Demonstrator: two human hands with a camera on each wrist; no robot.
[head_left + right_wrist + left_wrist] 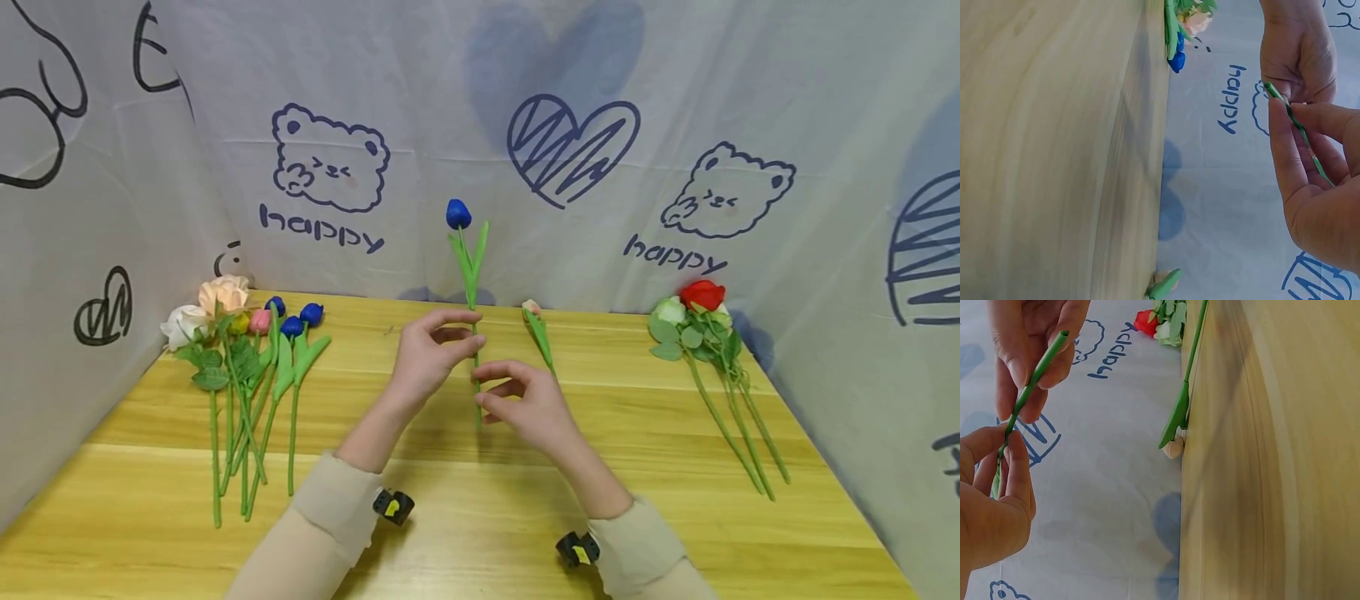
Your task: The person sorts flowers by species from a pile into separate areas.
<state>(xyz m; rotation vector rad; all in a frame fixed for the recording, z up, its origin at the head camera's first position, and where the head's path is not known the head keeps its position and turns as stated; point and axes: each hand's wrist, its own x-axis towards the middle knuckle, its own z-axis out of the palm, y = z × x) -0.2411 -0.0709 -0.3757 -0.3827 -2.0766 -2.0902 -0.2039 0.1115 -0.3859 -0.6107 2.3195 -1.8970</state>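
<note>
A blue artificial tulip (458, 214) with green leaves stands upright above the table, between both hands. My left hand (429, 354) pinches its stem just below the leaves. Lower down, my right hand (525, 404) holds the same stem between thumb and fingers. From the left wrist, the green stem (1036, 375) runs through the left hand (997, 506) and the right hand (1038, 347), its cut end pointing up. The right wrist view has the right hand (1319, 181) around the stem, with the left hand (1297, 56) beyond.
A pale pink tulip (537, 329) lies on the wooden table (465, 533) behind the right hand. At left lies a bunch with white, peach, pink, yellow and blue flowers (223, 294). Red and white roses (702, 295) lie at right. A printed cloth (450, 83) hangs behind.
</note>
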